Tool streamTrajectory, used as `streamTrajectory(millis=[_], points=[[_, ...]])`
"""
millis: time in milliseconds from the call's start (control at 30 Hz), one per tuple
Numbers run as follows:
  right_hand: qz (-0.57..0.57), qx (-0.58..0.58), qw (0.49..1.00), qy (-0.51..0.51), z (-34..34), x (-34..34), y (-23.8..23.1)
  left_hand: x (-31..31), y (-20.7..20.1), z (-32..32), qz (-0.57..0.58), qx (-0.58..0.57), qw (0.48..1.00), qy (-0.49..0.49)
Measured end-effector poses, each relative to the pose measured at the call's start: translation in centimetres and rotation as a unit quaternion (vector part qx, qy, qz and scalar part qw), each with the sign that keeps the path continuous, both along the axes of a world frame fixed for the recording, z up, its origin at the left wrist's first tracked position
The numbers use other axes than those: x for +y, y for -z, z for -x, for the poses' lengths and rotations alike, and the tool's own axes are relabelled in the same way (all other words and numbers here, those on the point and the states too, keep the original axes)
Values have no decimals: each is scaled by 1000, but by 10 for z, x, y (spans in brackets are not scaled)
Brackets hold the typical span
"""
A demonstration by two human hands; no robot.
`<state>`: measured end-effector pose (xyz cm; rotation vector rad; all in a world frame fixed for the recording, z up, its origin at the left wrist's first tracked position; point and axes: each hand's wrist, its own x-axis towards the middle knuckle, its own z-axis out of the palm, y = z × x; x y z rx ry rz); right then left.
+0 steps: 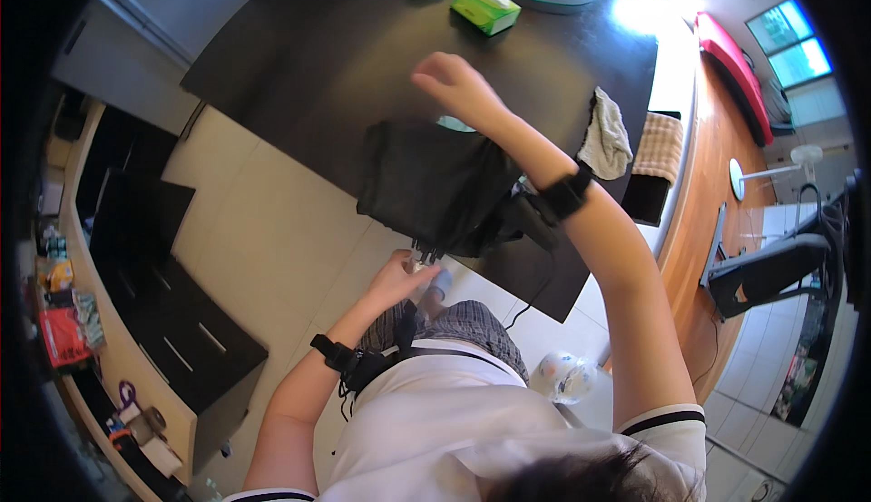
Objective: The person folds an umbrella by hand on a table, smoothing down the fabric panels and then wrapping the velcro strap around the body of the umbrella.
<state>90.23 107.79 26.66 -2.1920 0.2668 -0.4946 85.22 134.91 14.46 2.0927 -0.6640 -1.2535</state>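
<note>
A black fabric bundle overhangs the worktop's near edge, my left hand at its lower end, grip unclear; my right hand curls loosely, empty, above open worktop.

Dark table, pale tile floor, bright window.

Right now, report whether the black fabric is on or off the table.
Partly over: the black fabric extends past the table toward the left hand; whether it rests, I cannot tell.
</note>
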Motion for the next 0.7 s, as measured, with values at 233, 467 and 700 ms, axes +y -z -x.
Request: streamTrajectory(millis=[233,467,700], points=[[-171,35,975,137,163,-19,31,-27,66,13,232,-71,964,-105],[25,93,982,163,198,1,47,-32,16,-10,181,21,981,-65],[110,116,983,89,130,-7,32,-17,-12,-48,122,186,974,-33]])
